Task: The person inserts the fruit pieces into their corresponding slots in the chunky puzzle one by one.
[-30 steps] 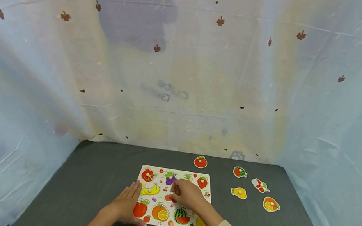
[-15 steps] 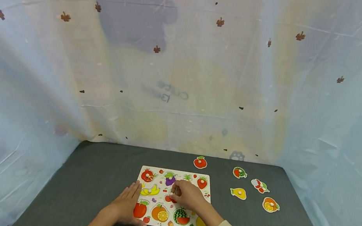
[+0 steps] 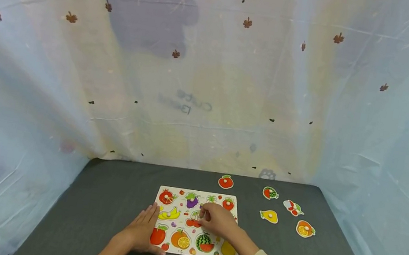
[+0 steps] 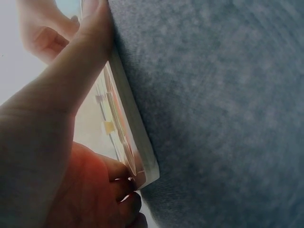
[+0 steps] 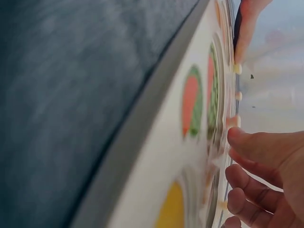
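Observation:
A white fruit puzzle board lies on the dark table, printed with bananas, grapes, watermelon and other fruit. My left hand rests along its left edge, fingers extended and thumb by the front edge. My right hand hovers over the board's middle right, just right of the cherries. In the right wrist view, the right hand's thumb and loosely bent fingers are near a small knob, with nothing visibly pinched. The left wrist view shows the left hand's thumb along the board's side.
Loose knobbed pieces lie beyond and right of the board: a red fruit, a watermelon, a red-and-white piece, a yellow pear and an orange. A patterned curtain encloses the dark table.
My right hand has shifted slightly right, off the cherries, uncovering more of them. The left hand holds its place on the board's edge. The head view has moved a little.

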`<state>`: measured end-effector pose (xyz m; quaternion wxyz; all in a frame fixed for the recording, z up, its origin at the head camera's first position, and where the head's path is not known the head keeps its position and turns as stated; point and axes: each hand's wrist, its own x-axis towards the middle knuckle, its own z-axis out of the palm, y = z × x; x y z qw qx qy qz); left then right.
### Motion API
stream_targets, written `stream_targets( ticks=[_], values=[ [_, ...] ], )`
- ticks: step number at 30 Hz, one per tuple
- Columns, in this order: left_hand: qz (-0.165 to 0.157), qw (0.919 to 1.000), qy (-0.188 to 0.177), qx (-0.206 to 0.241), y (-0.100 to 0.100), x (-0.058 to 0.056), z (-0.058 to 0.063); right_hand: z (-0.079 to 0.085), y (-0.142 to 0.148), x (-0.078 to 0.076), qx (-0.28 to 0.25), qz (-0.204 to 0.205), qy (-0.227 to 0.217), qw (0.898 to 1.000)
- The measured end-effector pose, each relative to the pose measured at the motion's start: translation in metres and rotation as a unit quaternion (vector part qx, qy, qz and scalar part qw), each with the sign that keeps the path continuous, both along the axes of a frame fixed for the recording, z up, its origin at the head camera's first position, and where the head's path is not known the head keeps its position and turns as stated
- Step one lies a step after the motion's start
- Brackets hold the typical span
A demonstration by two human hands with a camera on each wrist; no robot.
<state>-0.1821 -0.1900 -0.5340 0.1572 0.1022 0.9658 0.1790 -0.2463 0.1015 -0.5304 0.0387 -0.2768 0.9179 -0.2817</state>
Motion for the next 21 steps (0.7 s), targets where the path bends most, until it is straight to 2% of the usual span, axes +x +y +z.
stream_targets(
  ticks=[8, 15, 21],
  values=[
    [0.002, 1.0000, 0.000, 0.002, 0.000, 0.000, 0.002, 0.003, 0.026, -0.006, -0.007, -0.032, 0.028, 0.999],
    [0.002, 1.0000, 0.001, 0.006, 0.001, 0.002, 0.006, 0.006, 0.053, -0.012, -0.025, -0.097, 0.041, 0.994],
    [0.001, 1.0000, 0.001, 0.003, 0.001, 0.002, 0.006, 0.003, 0.078, -0.015, -0.022, -0.140, 0.059, 0.988]
  ],
)
